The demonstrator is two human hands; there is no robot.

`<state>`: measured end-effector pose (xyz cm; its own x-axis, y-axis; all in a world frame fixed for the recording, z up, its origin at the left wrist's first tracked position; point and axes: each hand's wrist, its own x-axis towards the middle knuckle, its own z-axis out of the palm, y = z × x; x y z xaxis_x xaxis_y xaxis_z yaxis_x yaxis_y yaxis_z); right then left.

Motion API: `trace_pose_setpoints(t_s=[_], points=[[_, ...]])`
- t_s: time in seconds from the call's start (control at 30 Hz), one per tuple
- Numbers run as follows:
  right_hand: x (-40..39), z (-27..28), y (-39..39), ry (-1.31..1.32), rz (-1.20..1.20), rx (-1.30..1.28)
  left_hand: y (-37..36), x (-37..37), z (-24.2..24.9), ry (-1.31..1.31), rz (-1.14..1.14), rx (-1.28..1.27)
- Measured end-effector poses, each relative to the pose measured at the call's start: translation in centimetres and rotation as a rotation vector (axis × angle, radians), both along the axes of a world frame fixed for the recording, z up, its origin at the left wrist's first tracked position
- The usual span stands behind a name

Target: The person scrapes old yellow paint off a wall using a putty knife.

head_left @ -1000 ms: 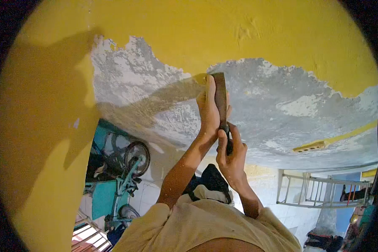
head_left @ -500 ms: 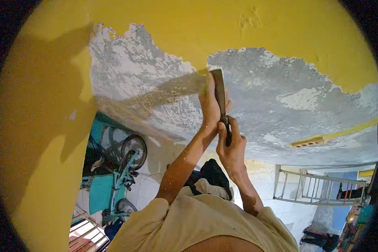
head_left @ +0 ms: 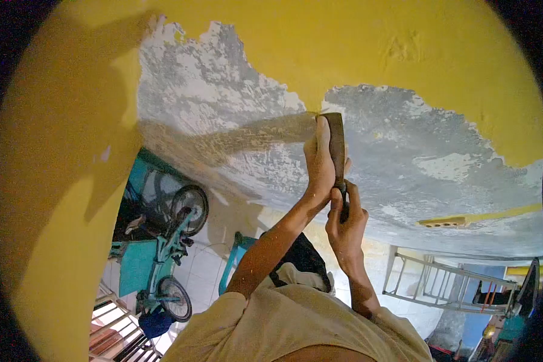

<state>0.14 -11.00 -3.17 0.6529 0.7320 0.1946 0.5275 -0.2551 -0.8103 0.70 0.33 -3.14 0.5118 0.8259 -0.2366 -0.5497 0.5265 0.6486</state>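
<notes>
A scraper (head_left: 338, 142) with a broad dark blade and a dark handle points up against the wall. My right hand (head_left: 347, 229) is closed around its handle, thumb and fingers pressed to it. My left hand (head_left: 321, 160) grips the blade from the left, thumb laid along it and the other fingers mostly hidden behind. The blade's edge lies at the bottom of a narrow tongue of yellow paint (head_left: 315, 96), where pale flakes show. On both sides of it the wall is bared to grey and white plaster (head_left: 223, 78).
Below left, a teal bicycle (head_left: 174, 241) stands near a barred window (head_left: 117, 329). Part of a teal chair (head_left: 230, 262) shows beside my left arm. At lower right is a metal ladder (head_left: 446, 280). A yellow strip with a holed block (head_left: 443, 222) crosses the plaster.
The view has shifted, so wall, hands and scraper sit farther right and lower. A teal chair has come into sight. Both hands keep their grip, and the blade stays by the same yellow tongue.
</notes>
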Motion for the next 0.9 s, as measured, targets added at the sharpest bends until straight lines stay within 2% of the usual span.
trace_pose_setpoints(t_s=[0.07,0.3,0.33,0.43,0.47,0.5,0.53,0.57,0.6,0.67,0.7,0.77,0.8,0.83,0.9], points=[[-0.1,-0.4,0.1,-0.038,-0.013,0.064,0.1,0.0,0.0,-0.001,0.002,0.021],[-0.7,0.9,0.1,-0.023,-0.038,-0.031,0.2,0.0,0.8,0.023,0.046,-0.030],[-0.7,0.8,0.2,-0.034,-0.033,0.053,0.4,0.0,0.5,-0.020,0.019,-0.005],[0.1,1.8,-0.9,-0.001,-0.028,-0.067,-0.4,0.5,0.8,-0.048,0.021,-0.045],[0.0,1.2,-0.4,-0.059,-0.008,0.037,0.1,0.5,0.9,-0.056,0.052,-0.023],[-0.7,0.9,0.3,-0.065,-0.043,0.021,0.3,0.1,0.6,-0.049,0.075,-0.011],[-1.1,0.5,0.3,-0.058,-0.032,0.071,1.0,-0.3,-0.3,-0.106,-0.015,0.020],[-1.1,0.2,0.4,-0.055,-0.014,0.127,1.2,0.2,-0.6,-0.107,-0.014,0.027],[-0.7,0.9,0.0,-0.045,-0.046,-0.053,0.6,0.4,0.0,-0.049,0.036,-0.009],[-0.6,1.1,-0.6,-0.039,-0.033,0.059,-1.1,0.7,2.2,0.089,0.147,-0.158],[-0.4,0.9,-0.1,-0.056,-0.041,0.081,0.0,0.7,1.5,0.075,0.154,-0.141],[-2.1,-0.1,0.9,-0.073,-0.057,0.206,1.9,-0.2,-1.7,-0.163,-0.033,0.050],[-2.2,-0.3,1.2,-0.039,-0.046,0.237,1.5,-0.6,-0.6,-0.036,0.021,0.067],[-1.6,0.0,0.7,-0.026,-0.065,0.232,1.1,-0.3,-0.7,-0.022,0.004,0.063],[-0.4,1.2,-0.7,0.047,0.006,0.046,0.1,-0.3,-0.6,-0.002,-0.032,0.026]])
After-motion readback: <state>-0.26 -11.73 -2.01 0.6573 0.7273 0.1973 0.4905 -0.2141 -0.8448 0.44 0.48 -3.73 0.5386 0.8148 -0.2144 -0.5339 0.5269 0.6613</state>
